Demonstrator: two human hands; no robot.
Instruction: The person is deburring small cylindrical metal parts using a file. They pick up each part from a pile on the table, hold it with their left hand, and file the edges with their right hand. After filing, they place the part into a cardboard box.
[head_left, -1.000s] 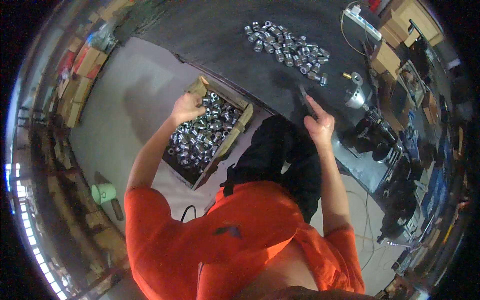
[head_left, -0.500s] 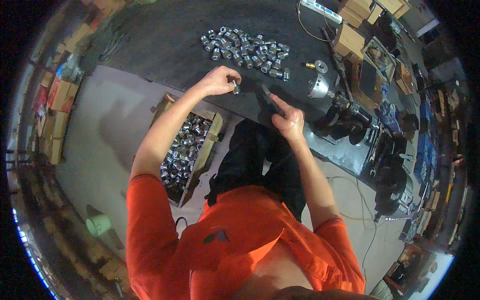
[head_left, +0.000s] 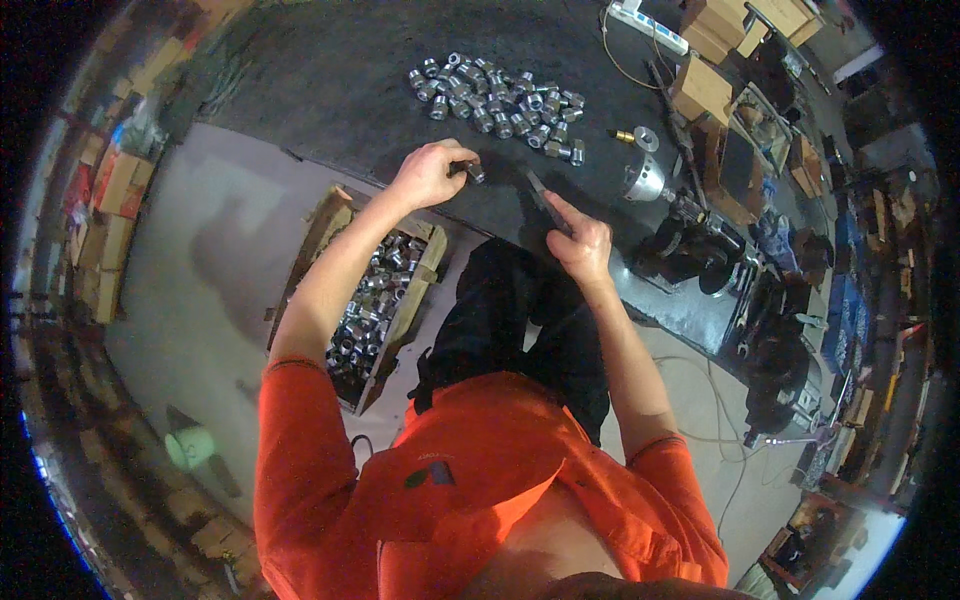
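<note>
Over the near edge of the dark workbench [head_left: 320, 100], my left hand [head_left: 428, 176] pinches a small shiny metal pipe fitting [head_left: 475, 174] between thumb and fingers. My right hand [head_left: 582, 246] grips a narrow flat tool that looks like a file [head_left: 538, 188], forefinger stretched along it. Its tip points away from me, a short gap to the right of the fitting. Just beyond both hands lies a loose pile of similar metal fittings [head_left: 495, 104] on the bench. My fingers cover part of the held fitting and the tool's handle end.
Below my left forearm stands a wooden crate [head_left: 426, 272] full of fittings. To the right on the bench are a silver cone-shaped machine part [head_left: 643, 180], a brass piece [head_left: 622, 135], cardboard boxes [head_left: 702, 92] and a power strip [head_left: 650, 27]. A pale green bucket [head_left: 190, 447] is on the floor.
The fitting in my left hand has turned, its free end now tilting more to the right. My right hand keeps the tool in nearly the same place. The view has shifted slightly.
</note>
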